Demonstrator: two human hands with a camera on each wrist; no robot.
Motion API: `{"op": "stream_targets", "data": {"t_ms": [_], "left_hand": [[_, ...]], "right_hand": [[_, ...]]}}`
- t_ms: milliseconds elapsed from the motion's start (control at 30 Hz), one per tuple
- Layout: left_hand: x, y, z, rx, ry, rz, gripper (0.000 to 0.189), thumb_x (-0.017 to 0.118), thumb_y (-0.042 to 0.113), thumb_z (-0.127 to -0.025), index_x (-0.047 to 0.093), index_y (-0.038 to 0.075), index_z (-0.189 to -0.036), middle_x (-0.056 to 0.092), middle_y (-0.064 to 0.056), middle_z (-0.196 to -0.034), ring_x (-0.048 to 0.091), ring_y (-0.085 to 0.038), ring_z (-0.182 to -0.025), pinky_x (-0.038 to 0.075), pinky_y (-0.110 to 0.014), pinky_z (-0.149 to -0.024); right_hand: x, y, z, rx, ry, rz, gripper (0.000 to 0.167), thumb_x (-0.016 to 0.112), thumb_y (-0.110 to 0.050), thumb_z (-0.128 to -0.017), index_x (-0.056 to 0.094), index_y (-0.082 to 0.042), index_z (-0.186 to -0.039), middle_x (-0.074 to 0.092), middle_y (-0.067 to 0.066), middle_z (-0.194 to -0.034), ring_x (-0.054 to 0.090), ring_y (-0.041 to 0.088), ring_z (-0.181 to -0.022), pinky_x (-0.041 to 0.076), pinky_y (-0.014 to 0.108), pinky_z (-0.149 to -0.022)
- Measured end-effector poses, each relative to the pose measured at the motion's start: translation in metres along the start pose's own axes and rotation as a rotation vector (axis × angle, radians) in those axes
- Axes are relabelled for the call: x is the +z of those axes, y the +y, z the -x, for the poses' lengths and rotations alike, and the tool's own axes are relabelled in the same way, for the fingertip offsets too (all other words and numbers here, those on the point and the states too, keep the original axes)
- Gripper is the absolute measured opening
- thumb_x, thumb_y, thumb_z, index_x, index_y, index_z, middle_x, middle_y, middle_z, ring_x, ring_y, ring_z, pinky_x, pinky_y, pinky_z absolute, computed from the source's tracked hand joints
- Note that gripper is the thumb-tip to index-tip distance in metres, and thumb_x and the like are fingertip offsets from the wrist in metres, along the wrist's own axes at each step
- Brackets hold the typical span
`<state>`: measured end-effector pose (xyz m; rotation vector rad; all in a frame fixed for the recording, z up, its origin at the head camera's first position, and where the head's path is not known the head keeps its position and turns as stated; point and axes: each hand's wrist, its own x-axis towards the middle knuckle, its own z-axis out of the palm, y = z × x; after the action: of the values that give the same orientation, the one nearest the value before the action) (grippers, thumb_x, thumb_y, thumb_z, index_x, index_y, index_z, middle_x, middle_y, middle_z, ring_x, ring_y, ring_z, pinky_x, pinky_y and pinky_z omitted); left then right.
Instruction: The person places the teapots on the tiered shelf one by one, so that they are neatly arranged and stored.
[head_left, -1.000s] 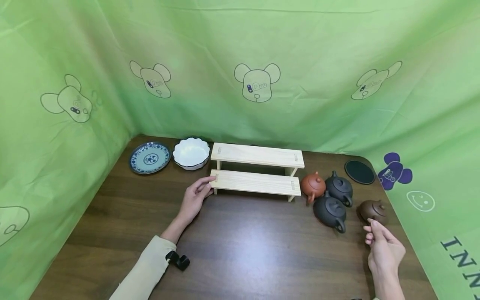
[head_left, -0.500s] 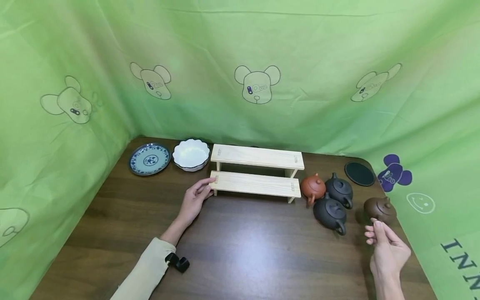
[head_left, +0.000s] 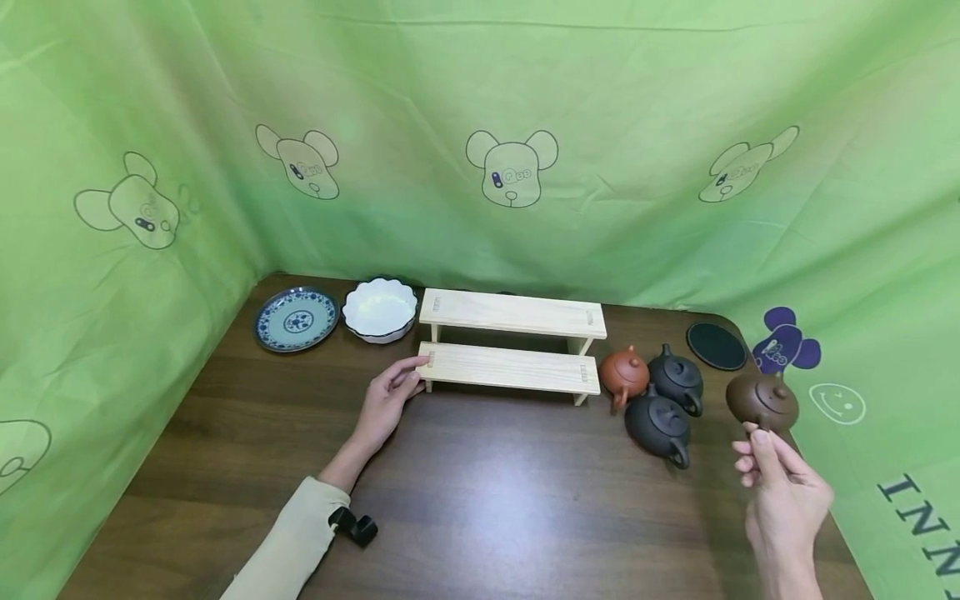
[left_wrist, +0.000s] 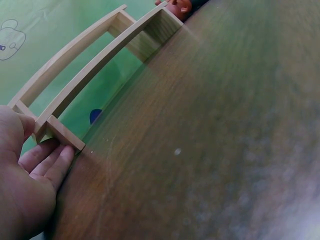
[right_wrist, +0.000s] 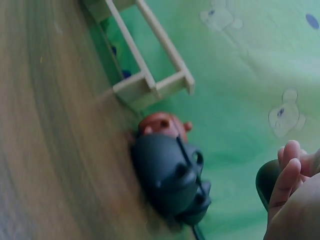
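My right hand pinches a brown teapot by its handle, holding it above the table at the right edge. In the right wrist view that teapot is mostly hidden behind the fingers. My left hand grips the left end of the lower step of a two-step pale wooden stand. The left wrist view has the fingers against the stand's leg under the board. Just right of the stand sit a reddish clay teapot and two black teapots, close together.
A black oval mat lies at the table's back right corner. Left of the stand are a white scalloped bowl and a blue patterned plate. Green cloth hangs behind and at both sides of the wooden table.
The brown teapot has risen off the table in my right hand and shifted slightly right and away. My left hand has stayed on the stand.
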<state>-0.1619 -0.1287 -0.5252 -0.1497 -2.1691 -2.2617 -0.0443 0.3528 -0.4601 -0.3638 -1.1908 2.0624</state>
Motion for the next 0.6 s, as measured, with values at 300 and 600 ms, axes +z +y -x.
{"op": "stream_targets", "data": {"t_ms": [300,600], "left_hand": [[0.000,-0.001,0.001,0.000,-0.001,0.006,0.033,0.055,-0.003,-0.114,0.067,-0.008,-0.145,0.065,-0.029,-0.149,0.069,-0.005,-0.119,0.063,-0.033,-0.109],[0.000,0.000,0.001,-0.004,-0.003,0.001,0.033,0.056,-0.002,-0.114,0.067,-0.007,-0.145,0.066,-0.028,-0.148,0.070,-0.005,-0.118,0.063,-0.035,-0.109]], "right_hand": [[0.027,-0.004,0.011,0.072,-0.088,0.093,0.015,0.064,0.016,-0.104,0.080,0.018,-0.104,0.081,0.013,-0.081,0.062,0.011,-0.048,0.044,0.014,-0.037],[0.055,0.000,0.021,0.136,-0.213,0.151,0.020,0.065,0.013,-0.106,0.083,0.009,-0.098,0.079,0.010,-0.076,0.060,0.008,-0.048,0.045,0.011,-0.039]]}}
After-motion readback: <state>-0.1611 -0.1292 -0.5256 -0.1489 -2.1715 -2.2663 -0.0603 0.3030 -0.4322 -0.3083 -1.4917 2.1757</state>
